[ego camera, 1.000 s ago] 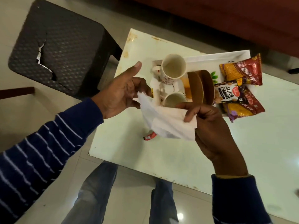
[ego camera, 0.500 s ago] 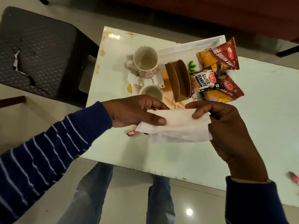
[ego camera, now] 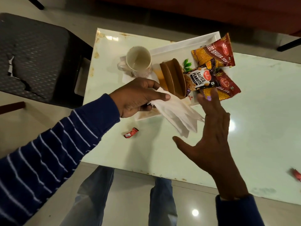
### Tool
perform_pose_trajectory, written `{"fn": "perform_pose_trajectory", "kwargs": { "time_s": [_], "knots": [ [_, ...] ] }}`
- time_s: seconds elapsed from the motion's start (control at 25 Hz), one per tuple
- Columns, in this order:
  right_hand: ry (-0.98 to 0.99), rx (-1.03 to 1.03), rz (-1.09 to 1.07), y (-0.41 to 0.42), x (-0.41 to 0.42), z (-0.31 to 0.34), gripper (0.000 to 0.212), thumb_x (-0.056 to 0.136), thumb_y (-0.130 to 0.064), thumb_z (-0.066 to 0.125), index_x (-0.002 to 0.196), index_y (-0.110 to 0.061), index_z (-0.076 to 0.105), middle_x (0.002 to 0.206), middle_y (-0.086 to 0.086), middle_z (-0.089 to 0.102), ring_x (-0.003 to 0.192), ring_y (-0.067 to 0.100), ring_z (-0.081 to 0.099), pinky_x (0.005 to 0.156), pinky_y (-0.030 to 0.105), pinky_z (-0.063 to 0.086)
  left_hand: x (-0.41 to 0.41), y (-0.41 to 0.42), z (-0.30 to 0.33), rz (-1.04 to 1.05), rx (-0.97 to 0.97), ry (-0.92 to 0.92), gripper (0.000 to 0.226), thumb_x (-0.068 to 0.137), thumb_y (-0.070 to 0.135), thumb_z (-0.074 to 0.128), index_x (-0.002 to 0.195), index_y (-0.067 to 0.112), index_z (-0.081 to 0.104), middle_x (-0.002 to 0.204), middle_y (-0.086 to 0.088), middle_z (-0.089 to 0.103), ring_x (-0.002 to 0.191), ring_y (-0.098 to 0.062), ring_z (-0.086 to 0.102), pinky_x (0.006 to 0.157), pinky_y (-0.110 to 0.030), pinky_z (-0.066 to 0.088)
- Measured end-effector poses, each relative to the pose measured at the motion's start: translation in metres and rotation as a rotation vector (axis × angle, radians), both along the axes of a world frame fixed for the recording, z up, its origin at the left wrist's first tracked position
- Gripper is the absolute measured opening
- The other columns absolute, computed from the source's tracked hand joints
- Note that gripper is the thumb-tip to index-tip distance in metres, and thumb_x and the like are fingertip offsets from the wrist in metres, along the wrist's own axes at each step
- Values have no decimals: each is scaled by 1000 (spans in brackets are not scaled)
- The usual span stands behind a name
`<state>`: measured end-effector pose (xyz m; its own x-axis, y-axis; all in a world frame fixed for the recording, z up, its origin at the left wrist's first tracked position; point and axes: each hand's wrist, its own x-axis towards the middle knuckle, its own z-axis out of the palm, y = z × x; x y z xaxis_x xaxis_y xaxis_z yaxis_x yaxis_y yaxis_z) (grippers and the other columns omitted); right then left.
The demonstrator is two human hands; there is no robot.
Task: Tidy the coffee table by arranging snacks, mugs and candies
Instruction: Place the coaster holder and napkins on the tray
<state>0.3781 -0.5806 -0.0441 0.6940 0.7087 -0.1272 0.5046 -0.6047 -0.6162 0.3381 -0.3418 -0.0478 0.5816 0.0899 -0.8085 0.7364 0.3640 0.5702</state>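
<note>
Since half a second ago the right hand [ego camera: 213, 136] has let go of the white tissue [ego camera: 177, 115] and now hovers beside it with fingers spread straight, holding nothing. Only the left hand [ego camera: 136, 97] has the tissue, its fingers and thumb pinching one end while the rest hangs loose over the tray's near edge. On the white tray [ego camera: 184, 44], toward the worktop's [ego camera: 260, 111] far left corner, stand a mug [ego camera: 138, 61], brown coasters on edge [ego camera: 172, 79], a salted peanuts packet [ego camera: 199, 77] and two bhujia sev packets [ego camera: 215, 53]. A red candy [ego camera: 130, 132] lies on the worktop near its left edge, apart from the tray; another red candy [ego camera: 295, 174] lies by the near right edge.
</note>
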Motion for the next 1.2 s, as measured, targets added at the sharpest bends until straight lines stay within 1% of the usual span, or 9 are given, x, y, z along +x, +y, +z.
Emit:
{"fn": "perform_pose_trajectory", "kwargs": {
  "time_s": [0.08, 0.16, 0.28, 0.44, 0.52, 0.76, 0.88, 1.08, 1.2],
  "knots": [
    [-153, -89, 3, 6, -8, -1, 93, 72, -52, 79, 148, -27, 32, 155, 5, 42, 145, 32, 36, 118, 65, 18, 4, -4, 0, -12, -9, 11, 37, 81, 14, 78, 114, 2, 67, 85, -6, 69, 68, -13, 52, 43, -16, 40],
    [-211, -8, -56, 11, -13, -6, 57, 83, -33, 77, 135, -17, 58, 128, 8, 67, 122, 35, 59, 110, 58, 38, 5, -7, -1, 8, -21, 22, 36, 79, 14, 79, 112, 3, 68, 86, -6, 70, 63, -11, 52, 43, -15, 39],
    [-208, 103, -172, 18, -12, -7, 25, 92, -17, 69, 116, -8, 72, 108, 10, 76, 98, 28, 72, 90, 36, 53, 3, -6, -5, 80, 29, 24, 23, 79, 17, 81, 98, 10, 70, 82, -5, 66, 55, -8, 47, 43, -15, 37],
    [-107, 175, -432, 38, 7, -8, 24, 95, -17, 63, 115, -7, 71, 111, 8, 75, 97, 14, 68, 90, 17, 49, 1, 11, -10, 311, 170, -59, 11, 84, 17, 76, 81, 16, 65, 63, 2, 63, 43, -3, 45, 41, -15, 36],
    [-25, 176, -538, 51, 22, -14, 26, 97, -19, 60, 117, -6, 68, 116, 8, 72, 105, 17, 67, 88, 8, 46, 2, 19, -7, 405, 189, -113, 11, 85, 18, 74, 79, 17, 65, 63, 3, 64, 44, -4, 45, 41, -17, 37],
    [-110, 117, -488, 87, 51, -49, 26, 96, -18, 63, 118, -7, 70, 117, 10, 70, 109, 18, 63, 84, -11, 25, -2, 30, -5, 481, 256, -173, 12, 88, 17, 71, 78, 17, 65, 63, 2, 63, 44, -9, 43, 42, -20, 37],
    [-137, 85, -502, 98, 57, -66, 25, 93, -21, 64, 114, -10, 73, 110, 6, 74, 101, 14, 65, 81, -5, 29, -11, 35, -12, 502, 279, -161, 12, 87, 17, 72, 78, 16, 65, 63, 2, 64, 44, -9, 44, 42, -20, 38],
    [-102, 19, -482, 113, 58, -86, 19, 92, -24, 64, 104, -16, 75, 97, 2, 76, 85, 12, 64, 74, 29, 54, -26, 49, -28, 551, 342, -132, 12, 85, 21, 74, 76, 18, 67, 61, 5, 64, 44, -9, 47, 44, -20, 41],
    [-113, -20, -407, 115, 52, -86, 24, 96, -25, 57, 110, -13, 72, 102, 3, 75, 92, 17, 67, 76, 27, 52, -34, 57, -39, 591, 375, -114, 11, 84, 23, 76, 77, 18, 69, 63, 4, 65, 46, -9, 49, 47, -19, 44]
  ]
}}
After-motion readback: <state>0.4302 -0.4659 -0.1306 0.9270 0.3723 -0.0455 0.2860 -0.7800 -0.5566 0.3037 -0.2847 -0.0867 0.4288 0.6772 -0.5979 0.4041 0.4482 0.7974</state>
